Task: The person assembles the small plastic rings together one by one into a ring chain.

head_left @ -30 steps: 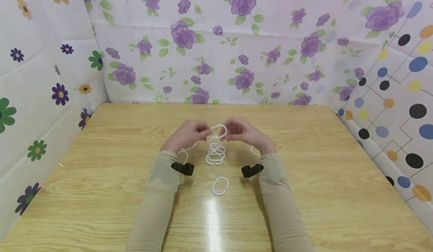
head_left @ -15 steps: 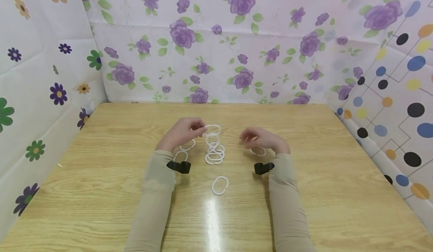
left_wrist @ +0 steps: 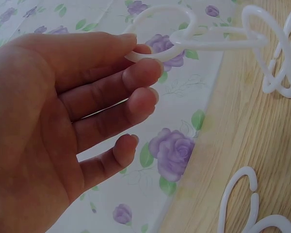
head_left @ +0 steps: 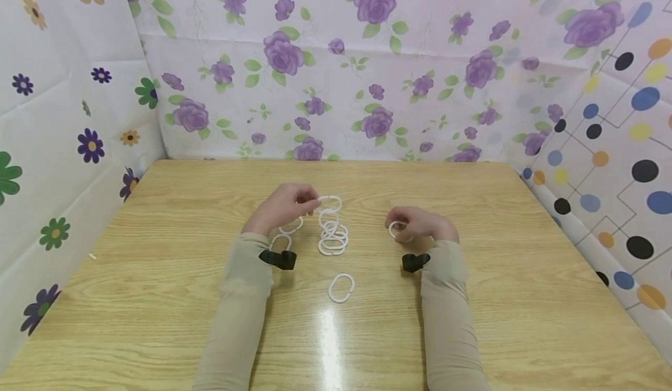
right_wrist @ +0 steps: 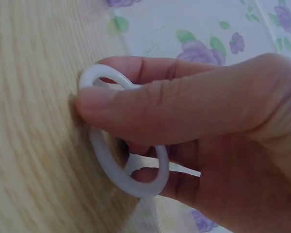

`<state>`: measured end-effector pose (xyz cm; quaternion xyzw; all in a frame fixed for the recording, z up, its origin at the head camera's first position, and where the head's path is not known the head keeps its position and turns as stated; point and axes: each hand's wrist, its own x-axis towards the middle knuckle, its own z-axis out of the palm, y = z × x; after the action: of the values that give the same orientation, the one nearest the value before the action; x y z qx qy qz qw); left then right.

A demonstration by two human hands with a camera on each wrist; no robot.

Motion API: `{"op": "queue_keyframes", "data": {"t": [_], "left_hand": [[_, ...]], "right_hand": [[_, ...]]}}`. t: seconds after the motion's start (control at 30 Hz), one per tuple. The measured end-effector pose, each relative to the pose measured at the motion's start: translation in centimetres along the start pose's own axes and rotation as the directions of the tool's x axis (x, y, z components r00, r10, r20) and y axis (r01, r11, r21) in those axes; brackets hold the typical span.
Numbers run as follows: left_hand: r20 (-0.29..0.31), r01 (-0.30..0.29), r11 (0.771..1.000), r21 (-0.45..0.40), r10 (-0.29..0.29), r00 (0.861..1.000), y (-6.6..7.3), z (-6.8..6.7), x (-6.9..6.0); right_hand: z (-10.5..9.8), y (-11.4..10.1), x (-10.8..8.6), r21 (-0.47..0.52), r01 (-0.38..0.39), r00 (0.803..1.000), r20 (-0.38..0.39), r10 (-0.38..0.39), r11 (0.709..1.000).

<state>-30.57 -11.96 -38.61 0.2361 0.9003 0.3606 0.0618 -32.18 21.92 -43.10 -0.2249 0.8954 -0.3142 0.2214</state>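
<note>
My left hand [head_left: 286, 205] pinches the top white ring [left_wrist: 161, 8] of a linked chain between thumb and index finger, the other fingers loosely bent. From that ring the chain [head_left: 333, 242] hangs down, its lower rings bunched on the table. At the right, my right hand [head_left: 420, 224] has thumb and fingers round a separate white oval ring [right_wrist: 106, 162], which is close to the tabletop in the right wrist view. Whether this ring still touches the wood, I cannot tell.
Two loose white rings [head_left: 280, 243] lie beside my left wrist, partly covered by it. Another white ring [head_left: 341, 288] lies nearer the front of the wooden table [head_left: 336, 350]. Patterned cloth [head_left: 336, 99] stands behind and on both sides.
My right hand has left the top of the chain, moved right and taken hold of the separate ring. My left hand has shifted slightly left, still pinching the top ring.
</note>
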Motion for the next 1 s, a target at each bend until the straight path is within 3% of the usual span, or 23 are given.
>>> {"op": "queue_keyframes", "data": {"t": [0.23, 0.4, 0.67, 0.8, 1.0], "left_hand": [[-0.001, -0.014, 1.000, 0.001, 0.014, 1.000, 0.0, -0.1, 0.1], [0.018, -0.019, 1.000, -0.017, 0.019, 1.000, 0.1, 0.0, 0.0], [0.031, -0.005, 1.000, -0.012, 0.005, 0.999, 0.0, 0.2, 0.0], [0.027, -0.012, 1.000, -0.015, 0.012, 1.000, 0.0, 0.2, 0.0], [0.032, -0.030, 1.000, -0.009, 0.030, 0.999, 0.1, 0.6, 0.3]], "right_hand": [[-0.1, -0.7, 0.3, -0.049, -0.024, 0.995, -0.095, 0.020, 0.998], [0.0, -1.4, 0.4, -0.063, -0.003, 0.984, -0.179, -0.008, 0.998], [0.1, -3.0, 1.2, -0.022, 0.133, 0.927, -0.352, -0.132, 0.991], [0.0, -4.3, 1.1, 0.074, 0.165, 0.928, -0.348, -0.130, 0.984], [-0.1, -7.4, -0.1, 0.179, 0.199, 0.947, -0.289, -0.142, 0.964]]}}
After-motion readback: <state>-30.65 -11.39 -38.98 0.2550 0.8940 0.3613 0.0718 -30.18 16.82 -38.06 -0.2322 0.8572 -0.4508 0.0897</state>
